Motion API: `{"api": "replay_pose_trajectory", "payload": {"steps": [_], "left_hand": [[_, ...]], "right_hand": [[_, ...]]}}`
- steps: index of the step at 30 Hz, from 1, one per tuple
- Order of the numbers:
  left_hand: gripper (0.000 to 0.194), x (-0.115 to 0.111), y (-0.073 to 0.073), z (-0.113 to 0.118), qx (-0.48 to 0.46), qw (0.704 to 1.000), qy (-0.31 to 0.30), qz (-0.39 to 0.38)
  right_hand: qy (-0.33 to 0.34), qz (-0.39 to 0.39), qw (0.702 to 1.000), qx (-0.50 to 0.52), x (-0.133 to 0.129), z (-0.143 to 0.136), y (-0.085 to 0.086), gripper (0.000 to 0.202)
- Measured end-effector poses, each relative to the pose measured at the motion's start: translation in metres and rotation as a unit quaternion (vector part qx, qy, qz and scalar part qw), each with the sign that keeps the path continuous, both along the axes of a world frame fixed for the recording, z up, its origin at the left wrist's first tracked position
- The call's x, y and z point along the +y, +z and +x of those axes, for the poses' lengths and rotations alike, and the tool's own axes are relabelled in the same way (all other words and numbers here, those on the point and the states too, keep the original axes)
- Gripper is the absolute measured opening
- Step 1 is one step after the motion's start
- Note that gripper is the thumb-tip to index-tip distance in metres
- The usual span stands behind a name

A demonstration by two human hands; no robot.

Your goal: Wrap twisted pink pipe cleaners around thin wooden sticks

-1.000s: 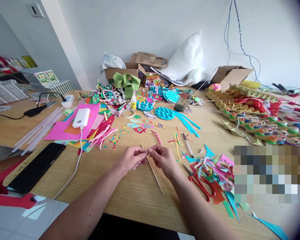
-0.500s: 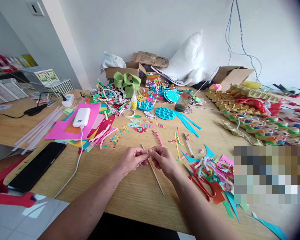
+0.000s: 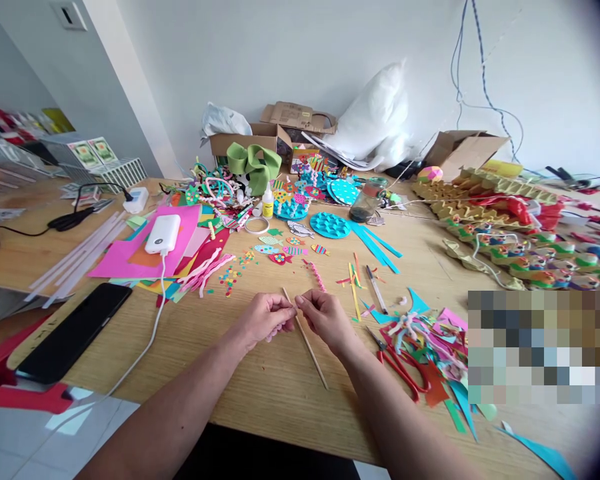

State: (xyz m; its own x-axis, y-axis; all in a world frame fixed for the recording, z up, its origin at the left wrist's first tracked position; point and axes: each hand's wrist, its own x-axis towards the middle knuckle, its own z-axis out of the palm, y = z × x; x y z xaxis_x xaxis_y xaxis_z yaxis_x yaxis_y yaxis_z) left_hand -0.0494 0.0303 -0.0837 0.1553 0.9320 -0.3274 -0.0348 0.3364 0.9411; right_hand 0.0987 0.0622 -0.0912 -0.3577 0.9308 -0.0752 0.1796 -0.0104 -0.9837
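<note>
My left hand (image 3: 269, 316) is closed in a pinch above the middle of the table. A bumpy pale pink strand, like a pipe cleaner (image 3: 276, 330), shows under its fingers, partly hidden. Facing it, my right hand (image 3: 323, 316) pinches thumb and forefinger together; what is between them is too small to make out. A thin wooden stick (image 3: 311, 353) slants between and below the hands, its far end just beyond the left fingertips. Past the hands lies a coiled pink pipe cleaner (image 3: 315, 275). Red-handled scissors (image 3: 403, 365) rest by my right forearm.
Paper fish (image 3: 295, 251), a glue bottle (image 3: 268, 202) and blue scalloped discs (image 3: 330, 225) lie farther back. A phone (image 3: 75, 332) and a cabled white power bank (image 3: 163, 234) are left. Paper scraps (image 3: 420, 337), a pen (image 3: 377, 290) and painted egg cartons (image 3: 525, 247) lie right.
My fingertips have drawn very slightly apart; the hands otherwise hold the same place. At the far left edge, another person's hand has shifted.
</note>
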Motion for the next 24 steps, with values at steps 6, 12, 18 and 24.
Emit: {"api": "replay_pose_trajectory", "payload": {"steps": [6, 12, 18, 24], "left_hand": [[0.02, 0.007, -0.002, -0.009, -0.202, 0.973, 0.102, -0.037], [0.013, 0.012, -0.003, -0.014, -0.265, 0.944, 0.196, -0.013], [0.018, 0.011, -0.001, -0.012, -0.25, 0.94, 0.229, 0.034], [0.023, 0.009, 0.002, -0.009, -0.225, 0.951, 0.201, 0.069]], "right_hand": [[-0.021, -0.017, 0.999, 0.031, -0.003, -0.002, 0.0, 0.04], [0.006, 0.051, 0.998, 0.023, -0.01, -0.006, 0.003, 0.035], [0.048, -0.015, 0.998, 0.031, -0.015, -0.008, 0.007, 0.038], [0.035, -0.037, 0.998, 0.035, -0.013, -0.009, 0.003, 0.037]]}}
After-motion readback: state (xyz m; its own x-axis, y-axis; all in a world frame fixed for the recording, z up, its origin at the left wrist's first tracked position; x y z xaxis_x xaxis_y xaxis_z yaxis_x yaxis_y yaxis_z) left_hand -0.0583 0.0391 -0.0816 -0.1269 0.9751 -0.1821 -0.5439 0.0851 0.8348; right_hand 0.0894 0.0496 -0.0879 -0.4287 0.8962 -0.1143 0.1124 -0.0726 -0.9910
